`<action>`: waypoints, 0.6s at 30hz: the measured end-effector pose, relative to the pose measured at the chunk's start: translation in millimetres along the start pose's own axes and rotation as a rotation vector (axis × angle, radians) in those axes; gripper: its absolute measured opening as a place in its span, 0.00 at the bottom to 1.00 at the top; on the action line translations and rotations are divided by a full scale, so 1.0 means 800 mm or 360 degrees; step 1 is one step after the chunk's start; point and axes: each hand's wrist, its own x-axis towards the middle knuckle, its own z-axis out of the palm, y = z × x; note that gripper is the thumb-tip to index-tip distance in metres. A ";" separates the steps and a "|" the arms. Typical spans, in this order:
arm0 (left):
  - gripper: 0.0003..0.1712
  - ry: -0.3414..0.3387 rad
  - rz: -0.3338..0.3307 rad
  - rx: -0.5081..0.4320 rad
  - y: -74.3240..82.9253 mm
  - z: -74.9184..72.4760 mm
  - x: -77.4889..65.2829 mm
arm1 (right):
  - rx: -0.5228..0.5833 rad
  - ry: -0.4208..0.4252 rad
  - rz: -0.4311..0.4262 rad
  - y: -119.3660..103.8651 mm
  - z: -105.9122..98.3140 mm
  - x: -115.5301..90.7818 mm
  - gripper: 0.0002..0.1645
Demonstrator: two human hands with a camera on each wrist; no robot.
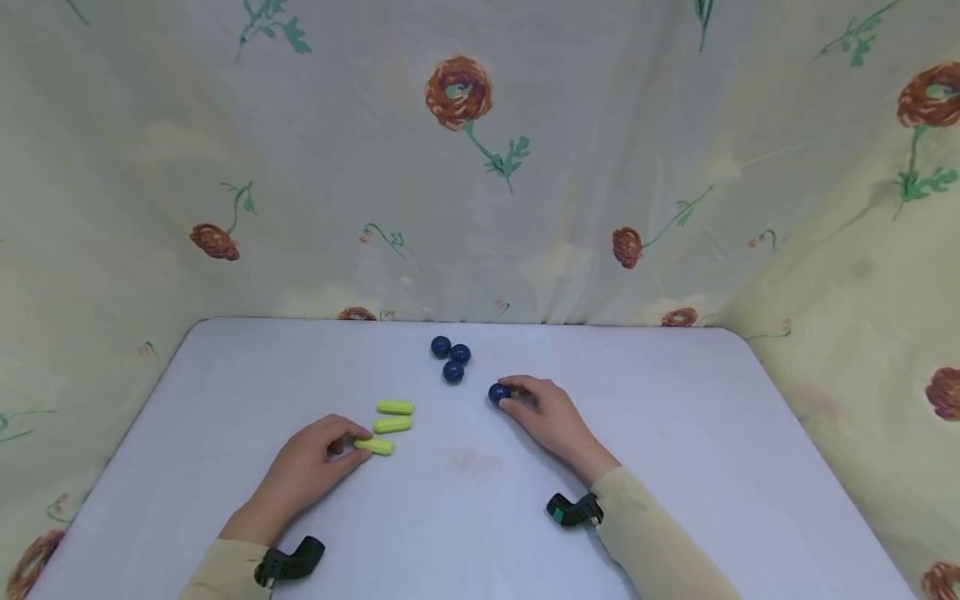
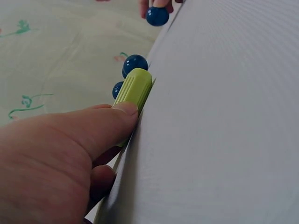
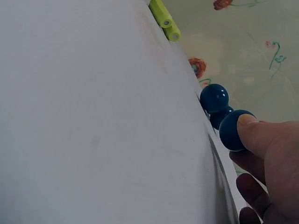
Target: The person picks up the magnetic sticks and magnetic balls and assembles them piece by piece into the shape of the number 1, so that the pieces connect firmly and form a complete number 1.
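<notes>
Between thumb and fingers my left hand pinches a yellow-green ridged stick, the nearest of three lying in a loose column. The other two sticks, a middle one and a far one, lie just beyond it. My right hand holds a dark blue glossy ball by thumb and fingertips; the right wrist view shows the thumb on the held ball. Farther back and to the left of it, three more blue balls sit clustered together.
All of this is on a white-covered table. A pale curtain with printed orange flowers hangs behind the table's far edge and along both sides. Each wrist carries a black camera mount, the left one and the right one.
</notes>
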 end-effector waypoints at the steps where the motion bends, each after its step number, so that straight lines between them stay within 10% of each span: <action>1: 0.12 0.0000 -0.0004 0.0002 0.000 0.000 0.000 | 0.0003 -0.0004 0.0002 0.000 -0.001 -0.003 0.20; 18: 0.12 0.0009 -0.0004 -0.0019 0.001 0.001 -0.002 | 0.0097 -0.0125 0.0008 0.001 -0.012 -0.055 0.18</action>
